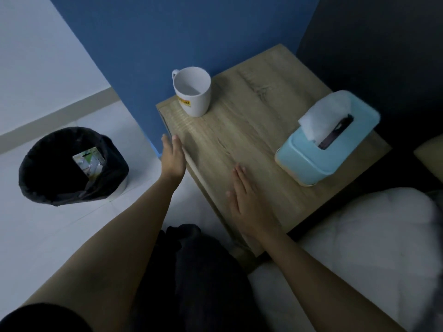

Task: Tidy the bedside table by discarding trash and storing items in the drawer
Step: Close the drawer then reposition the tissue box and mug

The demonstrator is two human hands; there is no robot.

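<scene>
The wooden bedside table (251, 130) carries a white mug (193, 92) with a yellow label at its far left corner. A light blue tissue box (328, 142) with a tissue sticking up stands on the right side. My left hand (173, 159) is flat against the table's front left edge, fingers straight, holding nothing. Resting palm down on the tabletop near the front edge, my right hand (244, 202) is empty too. A black-lined trash bin (72, 166) on the floor to the left holds a piece of packaging (89, 162). The drawer front is hidden from this angle.
A blue wall panel (182, 32) rises behind the table. White bedding (371, 248) lies at the right, touching the table's near side. Pale floor tiles (60, 231) surround the bin. My dark-clothed lap (191, 271) is at the bottom centre.
</scene>
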